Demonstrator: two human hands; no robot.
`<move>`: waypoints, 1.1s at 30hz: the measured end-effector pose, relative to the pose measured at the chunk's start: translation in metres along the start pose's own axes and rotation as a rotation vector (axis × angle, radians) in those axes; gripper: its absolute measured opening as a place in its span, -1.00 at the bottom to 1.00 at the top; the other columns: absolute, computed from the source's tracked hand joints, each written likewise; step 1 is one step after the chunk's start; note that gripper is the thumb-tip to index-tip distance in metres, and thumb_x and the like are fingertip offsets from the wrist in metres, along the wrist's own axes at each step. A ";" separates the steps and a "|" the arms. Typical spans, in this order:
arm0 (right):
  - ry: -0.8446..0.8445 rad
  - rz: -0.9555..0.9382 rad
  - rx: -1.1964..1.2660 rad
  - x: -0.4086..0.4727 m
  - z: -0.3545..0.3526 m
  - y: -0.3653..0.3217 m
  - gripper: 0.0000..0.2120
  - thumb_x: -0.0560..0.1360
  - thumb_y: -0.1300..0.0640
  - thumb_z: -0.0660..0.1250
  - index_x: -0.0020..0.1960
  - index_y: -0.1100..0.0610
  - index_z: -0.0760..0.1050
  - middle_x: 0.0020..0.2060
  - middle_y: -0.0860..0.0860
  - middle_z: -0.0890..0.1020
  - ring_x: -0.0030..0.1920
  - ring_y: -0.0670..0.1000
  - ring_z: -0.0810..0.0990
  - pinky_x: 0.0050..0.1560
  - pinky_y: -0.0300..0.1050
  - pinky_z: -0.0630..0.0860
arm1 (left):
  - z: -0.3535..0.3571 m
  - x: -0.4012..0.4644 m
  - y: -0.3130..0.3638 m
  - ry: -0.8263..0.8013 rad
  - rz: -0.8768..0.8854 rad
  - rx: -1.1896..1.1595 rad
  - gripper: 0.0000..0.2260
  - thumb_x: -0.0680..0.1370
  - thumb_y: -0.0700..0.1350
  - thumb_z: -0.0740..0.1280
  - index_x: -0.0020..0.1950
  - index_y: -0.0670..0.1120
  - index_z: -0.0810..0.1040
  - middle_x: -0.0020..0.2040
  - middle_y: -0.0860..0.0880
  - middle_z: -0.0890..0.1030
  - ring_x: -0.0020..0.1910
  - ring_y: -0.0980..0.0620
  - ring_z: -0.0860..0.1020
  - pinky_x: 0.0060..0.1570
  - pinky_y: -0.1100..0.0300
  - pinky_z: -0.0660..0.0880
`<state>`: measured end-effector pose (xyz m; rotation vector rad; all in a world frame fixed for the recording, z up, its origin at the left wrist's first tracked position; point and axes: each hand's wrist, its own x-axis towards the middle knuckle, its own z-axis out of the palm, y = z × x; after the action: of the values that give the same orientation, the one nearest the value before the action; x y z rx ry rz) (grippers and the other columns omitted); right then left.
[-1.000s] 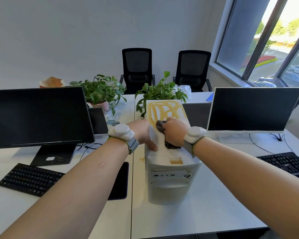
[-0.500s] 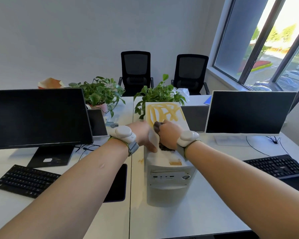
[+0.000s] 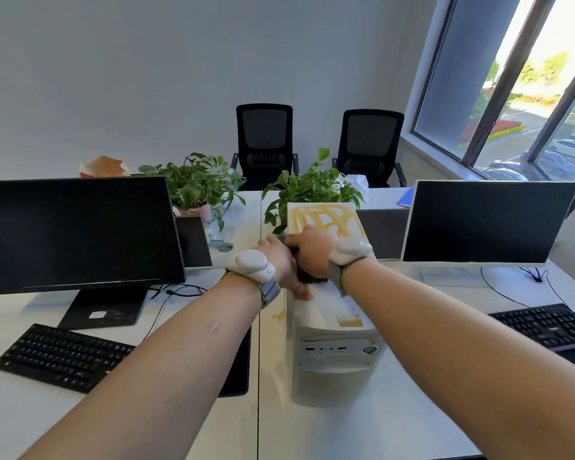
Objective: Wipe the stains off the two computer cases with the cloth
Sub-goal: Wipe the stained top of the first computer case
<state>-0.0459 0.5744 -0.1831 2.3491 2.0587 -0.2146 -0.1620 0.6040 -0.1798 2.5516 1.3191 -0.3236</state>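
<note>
Computer cases: one upright off-white tower case (image 3: 332, 340) with yellow scribbled stains on its top panel.
Cloths: one dark crumpled cloth (image 3: 307, 276), mostly hidden between the hands.
Hands: two, the left hand (image 3: 281, 260) and the right hand (image 3: 312, 252), each with a white wrist device.
Monitors: two dark flat screens, a black-framed one (image 3: 77, 234) and a white-framed one (image 3: 488, 220).
Keyboards: two black keyboards, one at left (image 3: 60, 356), one at right (image 3: 545, 325).
Potted plants: two leafy green ones (image 3: 200, 184) (image 3: 312, 190).
Office chairs: two black mesh-backed ones (image 3: 264, 141) (image 3: 369, 144).
Desks: two white tabletops (image 3: 362, 426) pushed together.
</note>
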 end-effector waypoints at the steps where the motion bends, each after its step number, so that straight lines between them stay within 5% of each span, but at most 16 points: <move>1: -0.046 -0.004 -0.026 0.003 0.009 -0.001 -0.67 0.50 0.12 0.31 0.22 -0.15 0.49 0.03 0.00 0.34 -0.16 0.09 0.46 -0.06 -0.01 0.51 | 0.000 0.000 -0.002 -0.007 0.010 -0.007 -0.02 0.40 0.38 0.49 0.54 -0.24 0.26 0.30 -0.22 0.35 0.25 -0.15 0.38 0.14 0.05 0.40; 3: -0.041 0.005 -0.064 0.005 0.017 -0.002 -0.66 0.50 0.08 0.34 0.26 -0.10 0.48 0.11 0.02 0.35 -0.06 0.13 0.51 -0.05 -0.03 0.45 | 0.000 0.001 -0.004 -0.017 0.003 0.000 -0.09 0.44 0.34 0.48 0.53 -0.23 0.28 0.35 -0.24 0.38 0.31 -0.17 0.41 0.18 0.06 0.40; 6: -0.060 0.041 -0.166 -0.001 0.013 0.015 -0.66 0.55 0.12 0.30 0.31 0.06 0.44 0.12 0.08 0.40 0.21 0.13 0.49 -0.02 -0.09 0.38 | 0.005 0.005 -0.006 -0.035 0.001 -0.018 -0.05 0.35 0.39 0.51 0.44 -0.27 0.34 0.19 -0.18 0.45 0.08 -0.12 0.45 0.00 0.11 0.39; 9: -0.106 0.204 -0.208 -0.017 0.005 0.045 -0.64 0.54 0.14 0.24 0.34 0.09 0.42 0.13 0.09 0.43 0.22 0.15 0.52 0.00 -0.04 0.45 | 0.006 0.010 -0.007 -0.047 0.009 -0.014 0.00 0.27 0.44 0.52 0.42 -0.25 0.41 0.23 -0.17 0.45 0.07 -0.13 0.50 -0.01 0.08 0.42; 12: -0.119 0.369 -0.189 -0.025 0.001 0.066 -0.71 0.47 0.10 0.18 0.16 0.02 0.50 0.00 -0.01 0.39 0.17 0.12 0.54 -0.03 0.02 0.47 | 0.004 0.010 -0.005 -0.050 0.024 -0.004 -0.02 0.30 0.44 0.50 0.41 -0.27 0.41 0.26 -0.18 0.46 0.12 -0.14 0.52 -0.01 0.08 0.41; 15: -0.139 0.444 -0.125 -0.012 0.012 0.059 -0.72 0.32 0.03 0.11 -0.04 0.00 0.49 -0.02 -0.06 0.44 0.18 0.14 0.53 0.17 0.20 0.50 | 0.007 0.010 -0.009 -0.025 0.021 -0.044 -0.02 0.32 0.43 0.50 0.41 -0.29 0.37 0.19 -0.16 0.45 0.05 -0.10 0.47 -0.02 0.10 0.38; 18: -0.065 0.344 -0.042 -0.019 0.018 0.006 -0.60 0.49 0.05 0.29 0.30 0.10 0.52 0.11 0.03 0.47 0.22 0.17 0.56 0.17 0.03 0.48 | 0.010 0.011 -0.007 -0.007 0.010 -0.068 0.01 0.38 0.36 0.52 0.48 -0.35 0.24 0.25 -0.19 0.47 0.19 -0.12 0.52 0.06 0.09 0.44; 20: -0.036 0.241 -0.053 -0.025 0.022 -0.014 -0.64 0.56 0.10 0.32 0.35 0.09 0.51 0.25 0.08 0.43 0.22 0.15 0.55 0.09 -0.08 0.42 | 0.009 0.011 -0.003 0.001 0.030 -0.002 -0.12 0.48 0.29 0.48 0.50 -0.30 0.26 0.33 -0.21 0.46 0.29 -0.14 0.50 0.08 0.11 0.40; 23: -0.025 0.138 -0.073 -0.036 0.023 0.002 -0.69 0.58 0.11 0.26 0.32 0.03 0.52 0.22 0.09 0.43 0.11 0.15 0.54 0.03 -0.08 0.45 | 0.010 0.022 0.001 -0.033 0.088 0.131 -0.44 0.43 0.33 0.49 0.17 -0.08 0.54 0.16 -0.13 0.57 0.12 -0.12 0.55 0.07 0.11 0.44; 28: -0.126 0.334 -0.150 -0.050 0.003 0.065 -0.63 0.53 0.06 0.20 0.32 0.08 0.42 0.17 0.05 0.42 0.20 0.11 0.47 0.14 0.08 0.54 | -0.001 0.026 0.014 -0.099 0.113 0.224 -0.46 0.38 0.39 0.49 -0.16 -0.09 0.51 -0.14 -0.04 0.57 -0.13 -0.08 0.54 -0.06 0.15 0.49; 31: -0.113 0.463 -0.048 -0.043 0.000 0.083 -0.53 0.39 -0.01 0.14 0.25 0.06 0.49 0.02 0.00 0.40 0.14 0.18 0.53 0.10 0.16 0.54 | -0.006 0.024 0.013 -0.134 0.094 0.203 -0.40 0.42 0.37 0.47 0.00 -0.19 0.57 -0.13 -0.06 0.54 -0.16 -0.07 0.49 -0.14 0.17 0.39; 33: -0.109 0.490 -0.004 -0.047 -0.005 0.070 -0.63 0.45 0.05 0.25 0.24 0.08 0.49 0.09 0.03 0.41 0.18 0.20 0.54 0.12 0.10 0.49 | -0.004 0.025 0.006 -0.138 0.093 0.183 -0.31 0.40 0.36 0.50 0.16 -0.22 0.60 -0.09 -0.06 0.55 -0.14 -0.07 0.49 -0.14 0.17 0.39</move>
<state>0.0180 0.5189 -0.1788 2.6735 1.3780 -0.3153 -0.1422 0.6208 -0.1833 2.6732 1.1653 -0.6156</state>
